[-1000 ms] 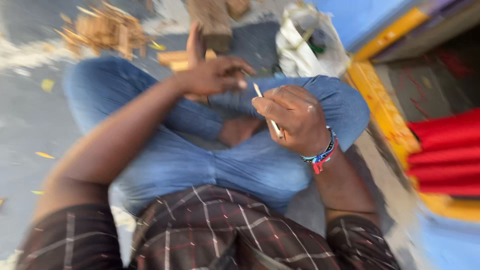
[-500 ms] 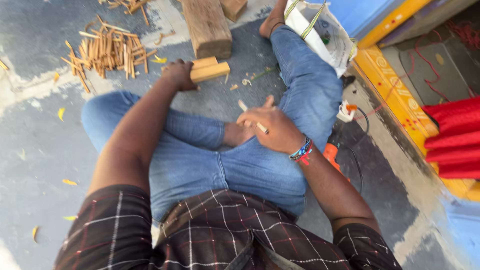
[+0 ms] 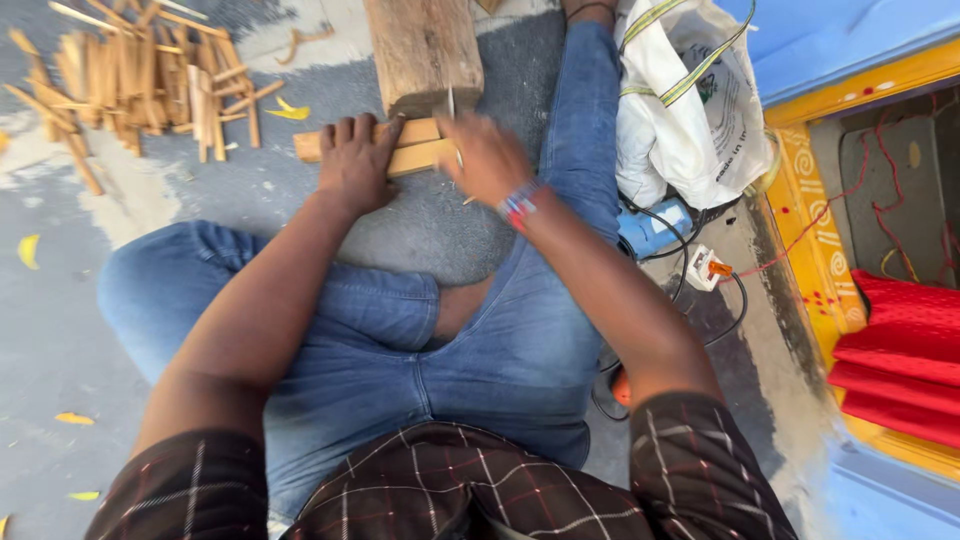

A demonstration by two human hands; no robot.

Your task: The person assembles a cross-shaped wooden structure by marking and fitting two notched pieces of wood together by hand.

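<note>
Two hands work on the floor past the crossed legs. Left hand (image 3: 355, 160) lies flat, fingers (image 3: 345, 130) together, pressing on two stacked wood strips (image 3: 415, 145). Right hand (image 3: 485, 160), blurred, is closed on a thin blade (image 3: 452, 105) at the strips' right end. Strips look light, stiff and splintery, best pinned mid-length. Beyond the fingers stands a heavy wood block (image 3: 425, 45); far left, a pile of split sticks (image 3: 140, 75).

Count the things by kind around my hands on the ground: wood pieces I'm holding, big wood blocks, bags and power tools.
Light wooden strips under the left hand: 2
Big wooden block: 1
White bag: 1
Blue power tool: 1
Total: 5
</note>
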